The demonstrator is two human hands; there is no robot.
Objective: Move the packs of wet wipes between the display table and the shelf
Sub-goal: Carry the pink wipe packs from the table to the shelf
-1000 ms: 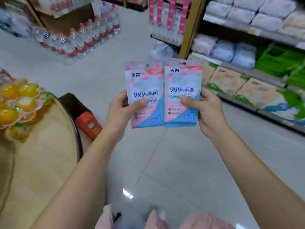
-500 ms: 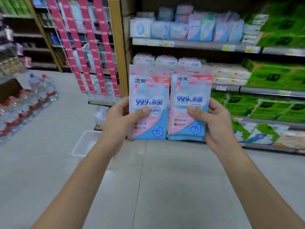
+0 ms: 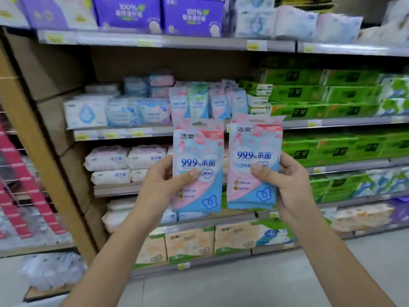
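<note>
Shelf (image 3: 155, 131) ahead, crowded. Left hand (image 3: 159, 187) pinches one pack (image 3: 197, 156), right hand (image 3: 292, 187) another pack (image 3: 254, 147) (maybe stacked). Slick film could slip while slotting in.

Both wipe packs (image 3: 197, 165) (image 3: 254, 160) read "洁柔", "99.9% 杀菌" and "10".

Single head-worn view, forward and slightly down, near the shelf (image 3: 168, 42).

The shelf (image 3: 168, 130) now fills the view, much nearer behind the raised packs (image 3: 225, 165)
</note>
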